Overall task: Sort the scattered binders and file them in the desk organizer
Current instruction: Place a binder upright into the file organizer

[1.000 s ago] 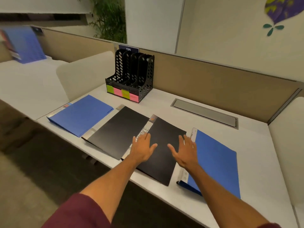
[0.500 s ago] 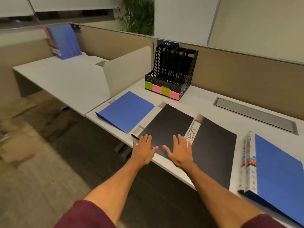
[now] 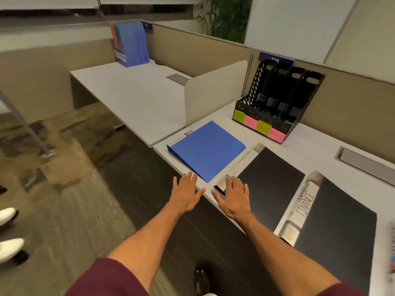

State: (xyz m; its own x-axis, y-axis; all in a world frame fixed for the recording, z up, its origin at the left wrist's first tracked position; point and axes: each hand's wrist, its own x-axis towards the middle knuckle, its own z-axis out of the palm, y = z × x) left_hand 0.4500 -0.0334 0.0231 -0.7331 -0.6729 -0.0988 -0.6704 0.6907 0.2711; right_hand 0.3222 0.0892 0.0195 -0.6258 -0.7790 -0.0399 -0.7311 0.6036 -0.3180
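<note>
At the right edge we see only a blurred sliver of a fourth binder [image 3: 392,248]. Our right hand [image 3: 236,201] hides the near spine end of the middle black binder [image 3: 271,184].

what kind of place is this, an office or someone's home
Most likely an open-plan office: white desks side by side, tan partition panels behind them, a numbered blue plate on the partition, and a black desk organizer.

I see my left hand [image 3: 186,196] and right hand [image 3: 234,198] spread flat at the worktop's [image 3: 226,128] front edge, left beside the blue binder [image 3: 207,149], right over the black binder's [image 3: 271,182] corner.
</note>
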